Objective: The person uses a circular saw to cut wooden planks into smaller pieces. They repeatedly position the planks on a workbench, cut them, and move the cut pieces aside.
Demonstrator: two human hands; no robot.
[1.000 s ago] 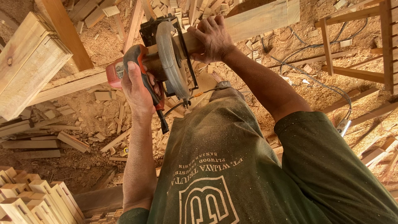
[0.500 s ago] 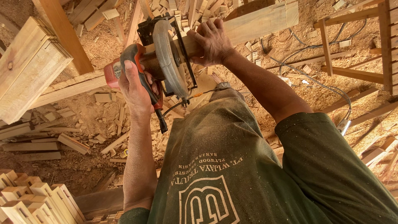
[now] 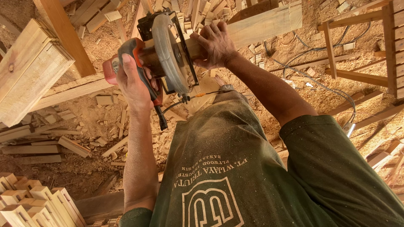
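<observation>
Close in, at six o'clock, my green shirt fills the low part of the view, dusted with sawdust. Just past it, at about ten o'clock, my left hand is wrapped tight round the grey-and-red handle of the circular saw, fingers curled fully about it (the black cord hangs down from under my palm). Next to it, towards twelve o'clock, the saw's rounded metal guard stands on edge against the long wooden beam, which runs from nine o'clock up to one o'clock. My right hand lies on that beam just beside the saw, fingers spread and pressed down on the wood, touching the saw's base. Farther out at nine o'clock sits a stack of planks, and at seven o'clock a bundle of cut sticks stands on end. Beyond, offcuts and sawdust cover the ground, with a wooden frame off at two o'clock.
</observation>
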